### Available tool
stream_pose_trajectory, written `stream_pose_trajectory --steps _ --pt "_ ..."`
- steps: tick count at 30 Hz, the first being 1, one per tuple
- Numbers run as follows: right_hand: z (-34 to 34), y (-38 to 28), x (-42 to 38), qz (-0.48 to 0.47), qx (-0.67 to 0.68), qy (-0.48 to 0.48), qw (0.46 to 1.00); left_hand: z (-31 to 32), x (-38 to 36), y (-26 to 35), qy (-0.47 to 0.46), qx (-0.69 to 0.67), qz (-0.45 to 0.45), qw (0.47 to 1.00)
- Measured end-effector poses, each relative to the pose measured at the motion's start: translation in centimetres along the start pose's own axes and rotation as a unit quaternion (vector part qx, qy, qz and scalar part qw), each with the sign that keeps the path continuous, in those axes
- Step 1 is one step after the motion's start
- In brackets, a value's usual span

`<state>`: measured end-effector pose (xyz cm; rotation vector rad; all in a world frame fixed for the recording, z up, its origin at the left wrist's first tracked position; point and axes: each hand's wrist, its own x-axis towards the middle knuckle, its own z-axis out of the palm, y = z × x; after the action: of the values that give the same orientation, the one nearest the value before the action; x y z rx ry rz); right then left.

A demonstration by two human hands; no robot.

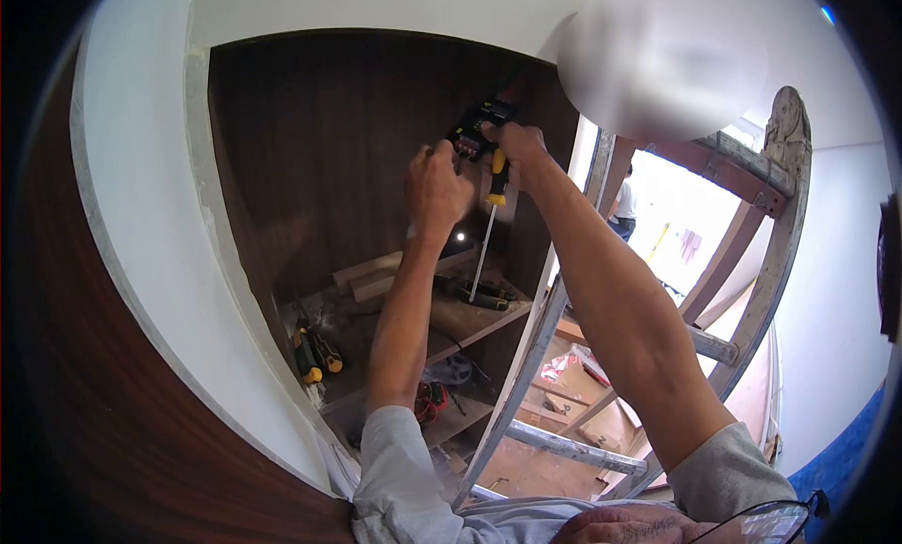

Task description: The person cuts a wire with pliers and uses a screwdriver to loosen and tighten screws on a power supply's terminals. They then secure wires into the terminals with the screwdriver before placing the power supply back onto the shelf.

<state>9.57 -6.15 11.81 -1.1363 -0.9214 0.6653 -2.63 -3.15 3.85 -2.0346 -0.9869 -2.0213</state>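
Both arms reach up into a dark wood cabinet. Near its upper right, my right hand (517,147) is closed around a black device (477,126) with small terminals, and a screwdriver (498,178) with a yellow and black handle hangs from the same hand, its long shaft pointing down. My left hand (438,189) is at the device's lower left, fingers curled against it; what they pinch, if anything, is too small to make out.
Yellow-and-black-handled tools (315,351), wood strips (376,273) and a dark tool (484,298) lie on the cabinet shelf. Red wire (430,403) sits lower. A ladder (752,290) stands at the right, a round white blurred object (658,65) above. Beyond is a person (625,206).
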Motion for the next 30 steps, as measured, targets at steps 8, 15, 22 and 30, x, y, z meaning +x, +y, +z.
stream_pose_trajectory --steps 8,15,22,30 --pt "-0.1 0.6 0.7 -0.005 0.015 0.0 1.0 0.1 -0.1 -0.3 0.019 -0.059 0.003 0.998" --pt "-0.1 0.4 0.2 0.004 0.022 -0.005 1.0 0.2 0.0 -0.4 0.036 -0.054 0.004 0.998" --pt "-0.1 0.6 1.1 0.003 -0.008 -0.005 1.0 0.0 -0.2 0.1 0.017 -0.043 -0.02 0.999" --pt "0.1 0.4 0.1 0.003 0.001 0.005 1.0 0.4 -0.9 -0.9 0.028 -0.075 0.031 0.996"
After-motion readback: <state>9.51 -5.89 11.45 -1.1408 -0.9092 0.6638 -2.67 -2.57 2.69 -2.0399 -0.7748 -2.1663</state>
